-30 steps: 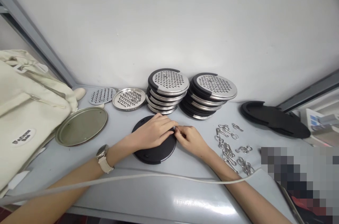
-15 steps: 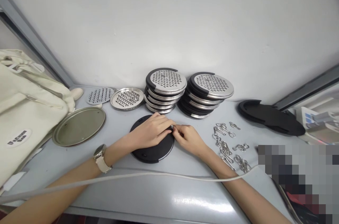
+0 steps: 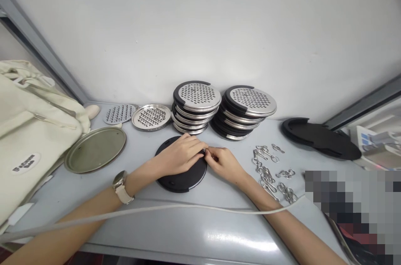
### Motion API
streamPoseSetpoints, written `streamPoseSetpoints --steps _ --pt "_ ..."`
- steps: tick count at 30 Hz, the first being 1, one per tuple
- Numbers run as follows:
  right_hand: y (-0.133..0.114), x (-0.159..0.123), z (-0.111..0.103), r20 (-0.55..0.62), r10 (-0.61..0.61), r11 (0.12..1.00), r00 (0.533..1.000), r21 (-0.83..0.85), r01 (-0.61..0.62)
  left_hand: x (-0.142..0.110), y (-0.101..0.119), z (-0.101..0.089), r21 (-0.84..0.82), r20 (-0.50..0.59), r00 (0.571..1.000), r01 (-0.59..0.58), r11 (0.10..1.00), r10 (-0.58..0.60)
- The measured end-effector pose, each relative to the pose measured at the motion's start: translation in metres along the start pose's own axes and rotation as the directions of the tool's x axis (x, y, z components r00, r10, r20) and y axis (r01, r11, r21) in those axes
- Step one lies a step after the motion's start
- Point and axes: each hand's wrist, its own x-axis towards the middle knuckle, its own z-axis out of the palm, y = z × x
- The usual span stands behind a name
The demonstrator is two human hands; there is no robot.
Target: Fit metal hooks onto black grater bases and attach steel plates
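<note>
A black round plate (image 3: 184,181) lies flat on the table in front of me, a thin shiny edge showing at its lower right. Across its upper part lies my left hand (image 3: 180,154), palm down, its bent fingers and thumb closing at the plate's right rim. My right hand (image 3: 224,165) meets those fingertips there, thumb and index finger pinched together. A small glint of metal shows between the fingertips, but the part in the pinch is too hidden to name. To the right of my right hand lie loose metal hooks with rings (image 3: 266,173), several of them.
Behind the plate stand two stacks of round graters with black rims, the left stack (image 3: 197,98) and the right stack (image 3: 250,102). Grating discs (image 3: 152,117), an olive round lid (image 3: 97,150) and a cream bag (image 3: 37,131) are leftward. Black plates (image 3: 319,137) lie right. A white cable (image 3: 175,206) crosses in front.
Both hands stay at the plate's right rim with almost the same grip. The whole view shifts slightly sideways; nothing on the table has visibly moved.
</note>
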Motion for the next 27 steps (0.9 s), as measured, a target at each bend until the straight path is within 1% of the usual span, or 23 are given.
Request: streamPoseSetpoints --steps 4,11,21,27 --pt "0.0003 -0.0001 0.0002 0.003 -0.006 1.0 1.0 -0.002 0.006 0.0001 0.0002 0.0001 0.046 -0.001 1.0 -0.018 0.999 0.018" --pt "0.0016 -0.0003 0.0007 0.014 -0.016 1.0 1.0 -0.003 0.016 0.0011 0.0018 -0.0014 0.118 0.027 0.999 -0.024 0.993 0.021" --pt "0.0027 -0.0001 0.0013 0.029 -0.015 1.0 0.999 -0.022 0.015 0.0015 0.0028 -0.0029 0.131 0.032 0.999 -0.019 0.991 0.015" --pt "0.0038 0.0004 0.0016 0.03 -0.005 1.0 1.0 -0.019 0.006 0.0008 0.0019 -0.0023 0.087 0.028 1.0 -0.001 0.996 -0.001"
